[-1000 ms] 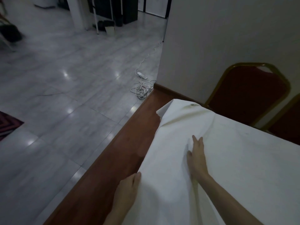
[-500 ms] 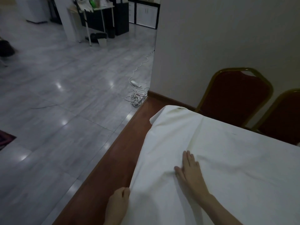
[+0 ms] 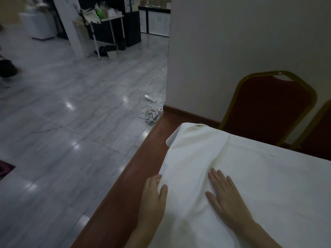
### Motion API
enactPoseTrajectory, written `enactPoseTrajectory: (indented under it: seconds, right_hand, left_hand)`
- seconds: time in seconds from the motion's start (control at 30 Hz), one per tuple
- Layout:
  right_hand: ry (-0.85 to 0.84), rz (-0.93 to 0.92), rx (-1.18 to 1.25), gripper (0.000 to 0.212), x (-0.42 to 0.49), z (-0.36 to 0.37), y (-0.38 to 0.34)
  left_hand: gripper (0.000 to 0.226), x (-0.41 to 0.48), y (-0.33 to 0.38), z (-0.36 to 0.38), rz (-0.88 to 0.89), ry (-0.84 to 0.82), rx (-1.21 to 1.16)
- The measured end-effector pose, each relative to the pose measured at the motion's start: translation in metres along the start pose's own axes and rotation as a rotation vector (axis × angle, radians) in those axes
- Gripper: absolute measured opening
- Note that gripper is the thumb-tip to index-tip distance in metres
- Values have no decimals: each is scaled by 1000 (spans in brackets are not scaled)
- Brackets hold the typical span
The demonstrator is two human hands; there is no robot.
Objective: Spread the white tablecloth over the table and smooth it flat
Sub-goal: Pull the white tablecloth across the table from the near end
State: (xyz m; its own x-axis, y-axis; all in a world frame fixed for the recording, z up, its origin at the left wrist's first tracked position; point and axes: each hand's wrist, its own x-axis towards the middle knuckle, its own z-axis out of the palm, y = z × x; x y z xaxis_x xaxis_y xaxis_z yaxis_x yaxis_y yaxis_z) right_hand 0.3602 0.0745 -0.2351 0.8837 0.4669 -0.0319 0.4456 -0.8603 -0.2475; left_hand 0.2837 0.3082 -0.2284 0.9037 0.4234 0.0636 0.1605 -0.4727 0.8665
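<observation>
Right-hand fingers: the right hand (image 3: 226,199) lies palm down, fingers (image 3: 217,178) straight and slightly spread, flat on the white fabric tablecloth (image 3: 259,185), gripping nothing.
Left-hand fingers: the left hand (image 3: 154,196) rests at the cloth's side edge, thumb on top of the fabric; the fingertips are hidden at the hem, so I cannot tell whether they pinch it.
Cloth: draped over the table, whose surface is fully hidden; one edge falls over the side above the reddish-brown wooden floor strip (image 3: 125,194). A long crease (image 3: 222,153) runs from just ahead of the right hand toward the far corner (image 3: 189,127), which looks bunched and faintly stained.
Step in hand: smoothing, judging by the flat palm; spreading looks largely done.
Next move: likely a firm sweep along the crease toward the corner while the left hand keeps the edge taut.
Surroundings: dark red padded chair with gold metal frame (image 3: 266,108) stands beyond the table's far side.
Writing: none legible anywhere.
</observation>
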Motion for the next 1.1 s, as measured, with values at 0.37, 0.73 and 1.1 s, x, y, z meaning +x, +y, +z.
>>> enactPoseTrajectory:
  seconds: [0.37,0.73,1.1]
  right_hand:
    - [29,6,-8,63,21,14,15]
    - [87,-25,-16,62,11,19,15]
    - [65,61,-118,65,-29,24,3]
  left_hand:
    - [52,158,31,91,-56,-203,358]
    - [69,145,10,78,-205,-231,560]
    - [63,66,5,74,259,-196,740]
